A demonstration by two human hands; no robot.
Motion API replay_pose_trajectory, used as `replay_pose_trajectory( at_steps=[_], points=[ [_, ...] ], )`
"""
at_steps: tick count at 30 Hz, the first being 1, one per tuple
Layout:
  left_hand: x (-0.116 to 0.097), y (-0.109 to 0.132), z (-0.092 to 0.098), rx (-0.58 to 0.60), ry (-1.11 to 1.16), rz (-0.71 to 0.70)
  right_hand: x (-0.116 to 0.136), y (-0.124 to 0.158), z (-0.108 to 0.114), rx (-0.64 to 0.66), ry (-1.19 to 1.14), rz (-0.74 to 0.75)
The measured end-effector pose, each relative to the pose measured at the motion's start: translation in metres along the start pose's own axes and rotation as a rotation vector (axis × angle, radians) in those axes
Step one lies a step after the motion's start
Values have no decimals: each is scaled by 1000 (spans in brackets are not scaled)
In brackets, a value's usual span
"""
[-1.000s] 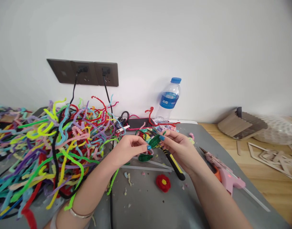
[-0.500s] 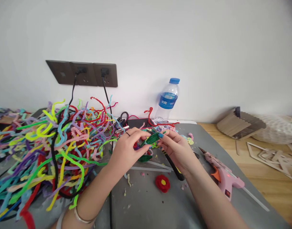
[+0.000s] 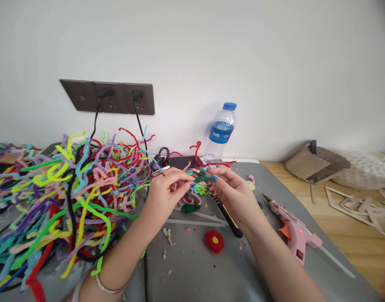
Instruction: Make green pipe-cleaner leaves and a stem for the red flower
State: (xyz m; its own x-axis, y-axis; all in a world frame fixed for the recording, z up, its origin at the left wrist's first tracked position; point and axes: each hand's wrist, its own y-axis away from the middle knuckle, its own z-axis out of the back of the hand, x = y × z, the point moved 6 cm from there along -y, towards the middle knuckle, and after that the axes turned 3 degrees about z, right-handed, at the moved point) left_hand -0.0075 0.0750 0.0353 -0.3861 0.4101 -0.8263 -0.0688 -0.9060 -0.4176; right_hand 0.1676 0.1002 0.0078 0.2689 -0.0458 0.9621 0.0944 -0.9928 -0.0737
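Note:
Between my two hands is a dark green fuzzy leaf [image 3: 202, 179] of pipe cleaner, seen nearly edge-on. My left hand [image 3: 171, 191] pinches its left end between thumb and finger. At its right end, my right hand [image 3: 228, 188] closes thumb and fingers on it. A second green pipe-cleaner leaf [image 3: 190, 208] lies on the grey table mat [image 3: 186, 272] just below. Nearer to me rests a red fuzzy flower [image 3: 214, 242] with a yellow centre. Under my right hand runs the black and yellow handle of a tool [image 3: 227, 217]; its head is hidden.
A heap of coloured pipe cleaners [image 3: 85, 201] fills the left side. A pink glue gun [image 3: 296, 235] with a lit orange light lies at right. A water bottle [image 3: 221, 131] stands by the wall. Clear glue sticks [image 3: 195, 223] and cardboard pieces [image 3: 362, 214] lie about.
The leaf has turned from showing its broad face to nearly edge-on. My left hand has shifted slightly left, uncovering more of the leaf on the mat.

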Motion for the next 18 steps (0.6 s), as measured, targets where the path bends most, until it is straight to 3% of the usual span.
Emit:
replay_pose_trajectory(
  at_steps=[8,13,18],
  points=[
    [14,1,-5,65,318,318,2,1,-4,99,97,71],
    [19,0,-5,39,381,367,-2,1,-7,149,97,73],
    [22,1,-6,58,382,381,-2,-1,-5,118,65,89]
  ],
)
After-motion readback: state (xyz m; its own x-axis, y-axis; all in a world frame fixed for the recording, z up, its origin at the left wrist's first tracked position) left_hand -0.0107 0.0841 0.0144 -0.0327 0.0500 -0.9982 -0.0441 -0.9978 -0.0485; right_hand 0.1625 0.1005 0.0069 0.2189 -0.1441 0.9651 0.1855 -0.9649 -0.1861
